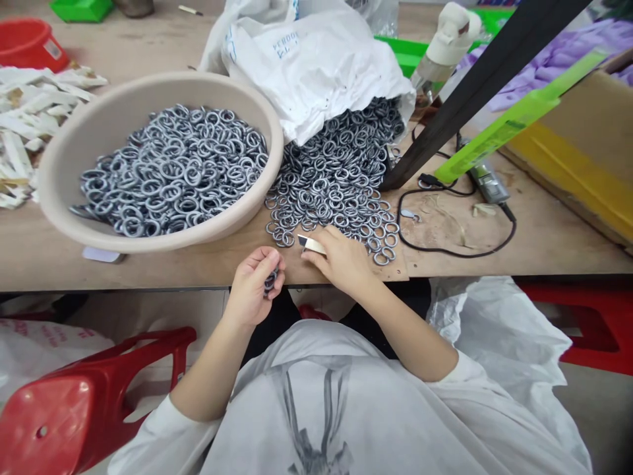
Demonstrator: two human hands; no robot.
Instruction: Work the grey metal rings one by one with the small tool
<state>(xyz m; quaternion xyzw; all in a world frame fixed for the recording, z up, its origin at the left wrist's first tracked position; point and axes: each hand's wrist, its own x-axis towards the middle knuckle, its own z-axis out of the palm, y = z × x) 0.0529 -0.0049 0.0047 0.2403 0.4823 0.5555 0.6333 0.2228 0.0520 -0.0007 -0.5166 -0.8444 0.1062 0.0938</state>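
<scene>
At the front edge of the brown wooden tabletop [198, 269], the left hand [252, 285] curls nearly closed around some small dark-grey rings [270, 282]. They look light, stiff and smooth, likely to slip; a pinch across the outer rim should hold best. The right hand [345, 261], its fingers narrow, grips a short flat cream-and-black tool [313, 245]. Farther back, a loose heap of similar grey rings [341, 178] spills from a white plastic sack [316, 76], beside a wide beige plastic basin [106, 128] of more.

Grey rings [270, 282] in left hand [253, 284]
</scene>
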